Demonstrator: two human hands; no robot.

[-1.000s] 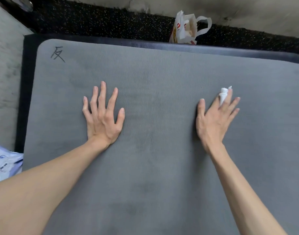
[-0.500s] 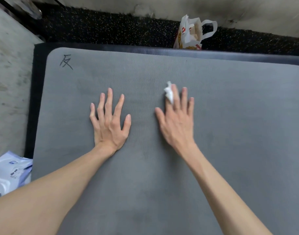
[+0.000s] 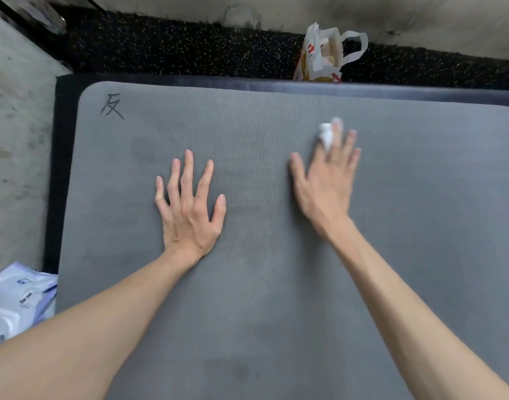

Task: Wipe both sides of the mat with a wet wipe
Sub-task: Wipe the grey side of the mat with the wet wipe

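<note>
A grey ribbed mat (image 3: 276, 313) fills most of the head view, with a handwritten black mark (image 3: 111, 106) in its far left corner. My left hand (image 3: 189, 209) lies flat on the mat, fingers spread and straight. To its right, my right hand (image 3: 324, 186) presses a crumpled white wet wipe (image 3: 326, 137) against the mat under straight fingers. The wipe sticks out between the fingers near their tips, and most of it is hidden under the hand.
The grey mat lies on a larger black mat (image 3: 62, 140) that shows along the left and far edges. A pack of wet wipes (image 3: 16, 301) sits on the concrete floor at the left. A white plastic bag (image 3: 322, 56) stands beyond the far edge.
My right hand slid the wipe left toward my left hand, then moved back right and a little farther away. My left hand stayed flat in place.
</note>
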